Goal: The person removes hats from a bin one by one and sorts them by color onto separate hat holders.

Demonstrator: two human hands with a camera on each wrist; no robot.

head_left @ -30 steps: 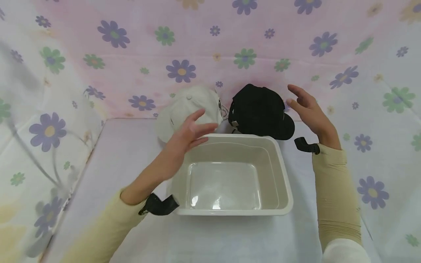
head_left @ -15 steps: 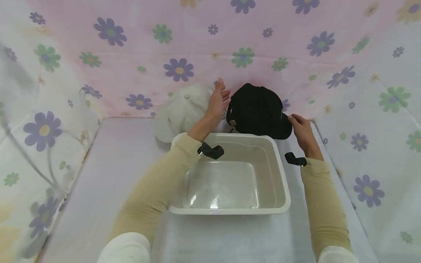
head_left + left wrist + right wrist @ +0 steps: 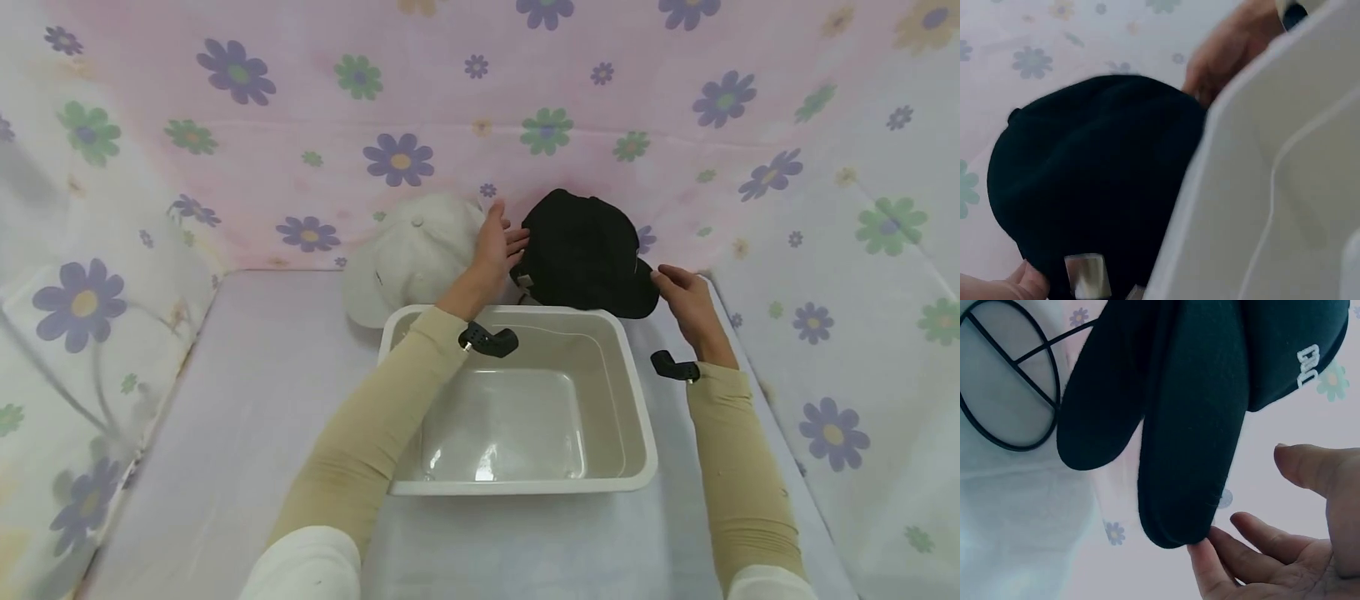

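A black baseball cap [image 3: 577, 250] sits behind the plastic tub, its brim turned right. In the head view, my left hand [image 3: 497, 250] has its fingers extended and touches the cap's left edge, near a small metal buckle [image 3: 1088, 275]. My right hand [image 3: 684, 304] is at the tip of the brim [image 3: 1191, 437]; its fingertips touch that edge, while the thumb stands apart in the right wrist view. White embroidery [image 3: 1308, 365] shows on the crown. A white cap [image 3: 420, 250] stands to the left, partly covered by my left hand and forearm.
The off-white plastic tub [image 3: 637, 433] stands in front of both caps, under my left forearm. A black wire ring with spokes [image 3: 1054, 369] shows beside the black cap in the right wrist view. Flower-printed cloth [image 3: 555, 158] rises behind and at both sides.
My left hand has moved right and up, across the tub, to the black cap's left edge. My right hand has come down and left to the brim. The caps stay in place.
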